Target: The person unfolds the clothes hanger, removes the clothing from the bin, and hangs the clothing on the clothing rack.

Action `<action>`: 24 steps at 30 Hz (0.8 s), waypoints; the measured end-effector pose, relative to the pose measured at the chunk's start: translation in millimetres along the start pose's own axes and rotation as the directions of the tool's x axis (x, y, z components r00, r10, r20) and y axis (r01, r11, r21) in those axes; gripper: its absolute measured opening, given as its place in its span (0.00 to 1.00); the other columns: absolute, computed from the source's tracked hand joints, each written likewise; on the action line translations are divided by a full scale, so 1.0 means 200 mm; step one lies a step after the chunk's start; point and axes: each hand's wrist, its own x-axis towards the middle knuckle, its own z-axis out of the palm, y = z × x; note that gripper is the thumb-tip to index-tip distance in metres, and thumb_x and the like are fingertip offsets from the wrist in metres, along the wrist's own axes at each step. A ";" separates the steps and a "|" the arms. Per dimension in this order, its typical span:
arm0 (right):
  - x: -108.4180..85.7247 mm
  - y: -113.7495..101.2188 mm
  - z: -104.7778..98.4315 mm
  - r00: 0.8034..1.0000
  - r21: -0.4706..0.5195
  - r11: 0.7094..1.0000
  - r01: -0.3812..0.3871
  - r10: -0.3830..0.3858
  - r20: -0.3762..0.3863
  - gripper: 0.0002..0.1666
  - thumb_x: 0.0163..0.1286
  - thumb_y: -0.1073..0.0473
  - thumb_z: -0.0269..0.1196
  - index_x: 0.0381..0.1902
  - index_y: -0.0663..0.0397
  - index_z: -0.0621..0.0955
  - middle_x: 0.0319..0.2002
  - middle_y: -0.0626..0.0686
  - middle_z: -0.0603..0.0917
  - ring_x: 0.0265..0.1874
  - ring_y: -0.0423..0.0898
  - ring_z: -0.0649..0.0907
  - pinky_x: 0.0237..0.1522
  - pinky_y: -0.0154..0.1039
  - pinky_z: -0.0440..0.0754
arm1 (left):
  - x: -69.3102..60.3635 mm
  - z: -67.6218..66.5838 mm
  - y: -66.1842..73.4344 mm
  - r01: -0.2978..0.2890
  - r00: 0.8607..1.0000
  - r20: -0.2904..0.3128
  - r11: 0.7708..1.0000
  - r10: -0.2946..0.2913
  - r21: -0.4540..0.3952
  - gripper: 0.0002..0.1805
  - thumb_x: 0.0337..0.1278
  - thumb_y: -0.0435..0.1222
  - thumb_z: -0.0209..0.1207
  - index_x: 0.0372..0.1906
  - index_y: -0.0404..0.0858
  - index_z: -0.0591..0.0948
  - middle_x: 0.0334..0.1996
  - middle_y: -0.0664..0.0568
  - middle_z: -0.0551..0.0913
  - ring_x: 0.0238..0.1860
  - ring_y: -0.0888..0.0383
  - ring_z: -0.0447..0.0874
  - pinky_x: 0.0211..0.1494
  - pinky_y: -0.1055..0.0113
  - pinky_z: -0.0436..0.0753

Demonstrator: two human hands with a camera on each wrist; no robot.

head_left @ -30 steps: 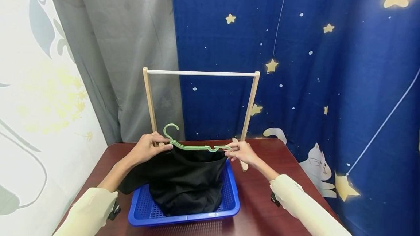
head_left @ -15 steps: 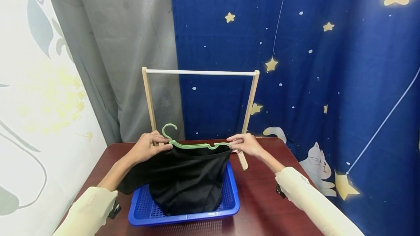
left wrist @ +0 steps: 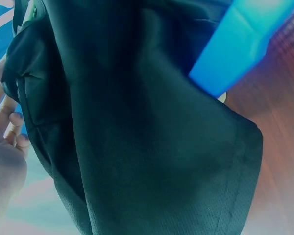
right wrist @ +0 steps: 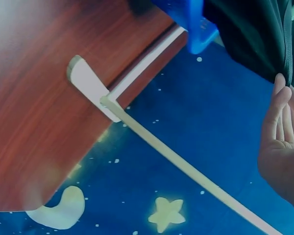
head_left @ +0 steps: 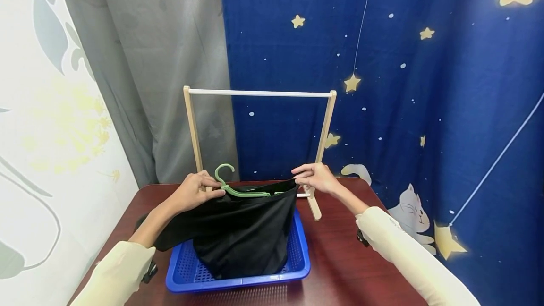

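Observation:
A black garment [head_left: 246,230] hangs between both hands, its lower part in a blue plastic basket [head_left: 238,282]. The green clothes hanger [head_left: 248,194] lies partly inside the garment's neckline, its hook standing up beside the left fingers. My left hand [head_left: 193,192] pinches the garment and hanger near the base of the hook. With thumb and fingertips my right hand [head_left: 316,178] pinches the right edge of the neckline, drawn upward. The hanger's right end is hidden behind the cloth. In the right wrist view the thumb and finger hold the garment's edge [right wrist: 284,73].
Behind the basket stands a rack with wooden posts [head_left: 325,129] and a white top bar [head_left: 259,93]. All sits on a dark red wooden table [head_left: 340,249]. A gray curtain [head_left: 178,60] and a blue starry curtain [head_left: 289,60] hang behind.
My right hand has moved up, lifting the neckline's right edge over the hanger's right arm, which was exposed before. The left hand stays nearly in place; the hook has tilted slightly right.

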 end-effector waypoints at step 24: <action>0.24 -0.48 0.22 0.993 0.168 0.978 0.120 -0.122 0.002 0.14 0.69 0.67 0.71 0.52 0.55 0.89 0.42 0.56 0.92 0.38 0.47 0.91 0.36 0.44 0.89 | 0.17 -0.01 0.10 0.052 0.996 -0.065 0.998 -0.054 -0.023 0.11 0.54 0.39 0.77 0.42 0.41 0.94 0.36 0.55 0.90 0.37 0.60 0.80 0.37 0.68 0.77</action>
